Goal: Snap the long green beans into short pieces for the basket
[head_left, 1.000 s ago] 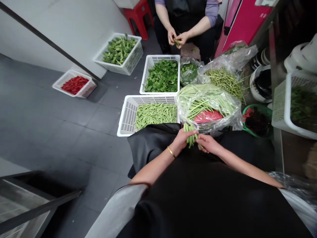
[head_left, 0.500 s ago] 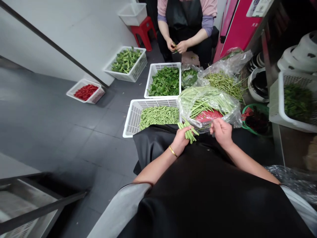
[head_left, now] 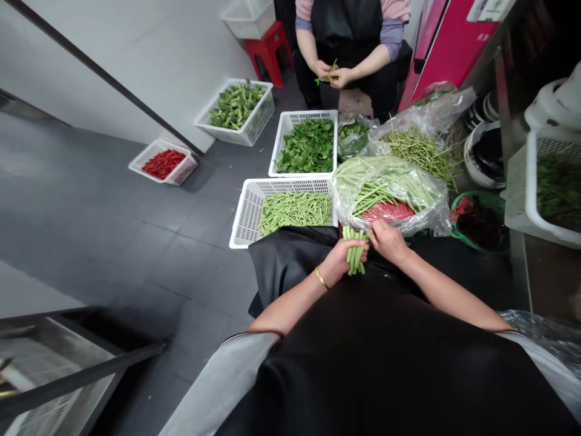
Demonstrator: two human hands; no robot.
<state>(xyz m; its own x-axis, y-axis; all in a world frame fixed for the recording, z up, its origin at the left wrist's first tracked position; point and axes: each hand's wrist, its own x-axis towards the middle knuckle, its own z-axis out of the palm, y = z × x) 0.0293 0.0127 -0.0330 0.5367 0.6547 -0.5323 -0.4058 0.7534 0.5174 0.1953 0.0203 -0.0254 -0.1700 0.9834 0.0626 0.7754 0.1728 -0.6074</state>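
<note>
My left hand (head_left: 338, 259) is closed around a bundle of cut green bean pieces (head_left: 355, 251) over my lap. Close against the bundle's right side, my right hand (head_left: 388, 240) has its fingers pinched together; whatever lies between the fingertips is too small to make out. Just beyond my hands a clear plastic bag (head_left: 431, 209) lies open, with long green beans (head_left: 370, 197) and a red bag (head_left: 389, 211) in it. To its left stands a white basket (head_left: 247, 212) holding cut green beans (head_left: 297, 211).
A leafy-greens basket (head_left: 278, 145) stands behind the bean basket. Further left are a basket of green vegetables (head_left: 238, 106) and one of red peppers (head_left: 163, 163). A co-worker (head_left: 347, 36) sits opposite, handling greens. A green basin (head_left: 483, 242) and steel shelf edge (head_left: 521, 266) lie right.
My right hand has moved left to the bundle in my left hand. The bundle now stands more upright. The view has shifted slightly, and the co-worker's hands hold a sprig higher.
</note>
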